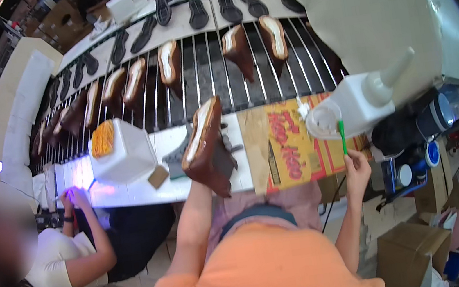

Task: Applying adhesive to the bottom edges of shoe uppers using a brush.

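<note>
A brown leather shoe upper [216, 151] with its whitish underside turned up is held above the white bench top. My left hand [198, 189] reaches under it; most of the fingers are hidden by the leather. Pinched in my right hand [357, 168] is a thin green-handled brush [342, 134], upright at the rim of a small white round tub [323, 121]. Next to the tub stands a white squeeze bottle [368, 94] with a long nozzle. Beneath the upper lies a grey piece [176, 161] on the bench, its kind unclear.
Several brown uppers [168, 61] sit sole-up on a metal roller rack [200, 83]; dark soles [198, 14] line the shelf behind. A white container [122, 152] with an orange sponge [103, 139] stands left. Printed cardboard [286, 147] covers the right bench. A co-worker [68, 248] sits at left.
</note>
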`<state>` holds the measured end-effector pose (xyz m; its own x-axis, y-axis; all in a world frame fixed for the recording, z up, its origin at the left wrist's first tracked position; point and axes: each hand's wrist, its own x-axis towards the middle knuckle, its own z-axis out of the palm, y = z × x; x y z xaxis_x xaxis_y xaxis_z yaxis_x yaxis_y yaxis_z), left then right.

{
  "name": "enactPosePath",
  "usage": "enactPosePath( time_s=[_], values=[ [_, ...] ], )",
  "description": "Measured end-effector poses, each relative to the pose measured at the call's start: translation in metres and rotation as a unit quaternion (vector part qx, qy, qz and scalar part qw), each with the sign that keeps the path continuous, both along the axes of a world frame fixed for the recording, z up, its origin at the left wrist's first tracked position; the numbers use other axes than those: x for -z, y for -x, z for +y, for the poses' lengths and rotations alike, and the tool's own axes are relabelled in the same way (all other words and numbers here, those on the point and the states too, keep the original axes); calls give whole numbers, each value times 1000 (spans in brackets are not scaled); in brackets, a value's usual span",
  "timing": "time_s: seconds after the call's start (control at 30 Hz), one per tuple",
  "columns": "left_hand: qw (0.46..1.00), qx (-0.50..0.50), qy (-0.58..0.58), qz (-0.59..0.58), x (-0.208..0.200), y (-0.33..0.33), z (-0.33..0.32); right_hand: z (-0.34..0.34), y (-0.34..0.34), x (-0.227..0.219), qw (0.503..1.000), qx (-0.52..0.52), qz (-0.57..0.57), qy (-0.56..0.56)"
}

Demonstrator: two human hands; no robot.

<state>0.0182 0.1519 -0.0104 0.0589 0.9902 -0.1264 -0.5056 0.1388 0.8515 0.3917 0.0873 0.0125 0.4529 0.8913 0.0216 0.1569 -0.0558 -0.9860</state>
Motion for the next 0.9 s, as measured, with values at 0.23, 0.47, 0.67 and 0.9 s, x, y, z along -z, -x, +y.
enactPosePath(
  time_s=[0.23, 0.47, 0.67, 0.9],
  values=[
    [965, -5, 21, -262, -58, -13, 13, 13, -1, -13, 998, 38, -26, -48],
    [992, 65, -29, -105, -58, 17, -5, 19, 2, 11, 994, 58, -58, -74],
    [670, 90, 83, -732, -10, 38, -19, 16, 18, 16, 989, 78, -115, -58],
    [952, 60, 109, -281, 30, 35, -17, 30, 68, 38, 992, 35, -110, -44]
  ],
)
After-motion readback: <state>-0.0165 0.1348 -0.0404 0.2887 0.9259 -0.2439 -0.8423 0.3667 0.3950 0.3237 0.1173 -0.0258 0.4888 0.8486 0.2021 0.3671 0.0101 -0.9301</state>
